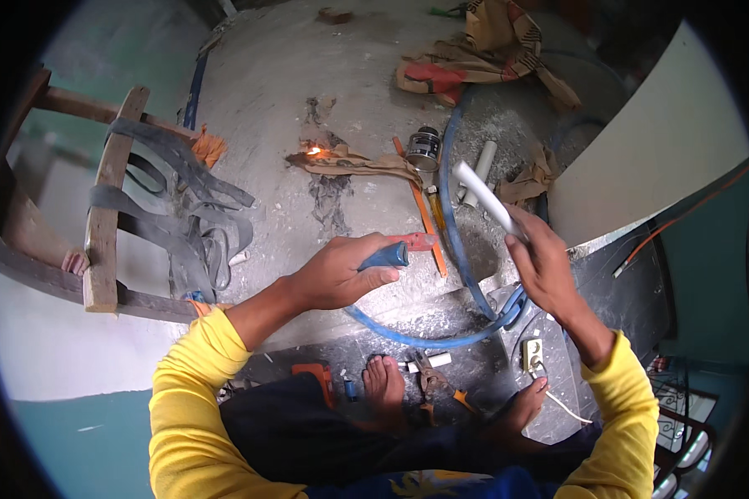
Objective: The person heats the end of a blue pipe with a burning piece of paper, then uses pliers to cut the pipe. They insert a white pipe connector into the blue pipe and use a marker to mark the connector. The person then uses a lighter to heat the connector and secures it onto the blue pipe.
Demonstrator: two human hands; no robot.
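My left hand (339, 270) is closed around a short blue tube-like piece (384, 257), with its end pointing right. Just past those fingers is a red object (413, 241); whether my left hand touches it I cannot tell. In my right hand (543, 262) is a short white plastic pipe (484, 195), tilted up and to the left. Farther off on the floor, a twisted strip of brown paper (359, 163) burns at its left end with a small flame (314, 151). Two more white pipe pieces (479, 170) lie beyond the held pipe.
A dark can (424, 148) stands beside the burning paper. An orange strip (424, 218) and a blue hose (453, 191) cross the floor. Pliers (431, 378) lie near my feet, a power strip (533, 356) to the right. Left is a wooden frame with grey straps (108, 195); a crumpled sack (483, 58) lies far off.
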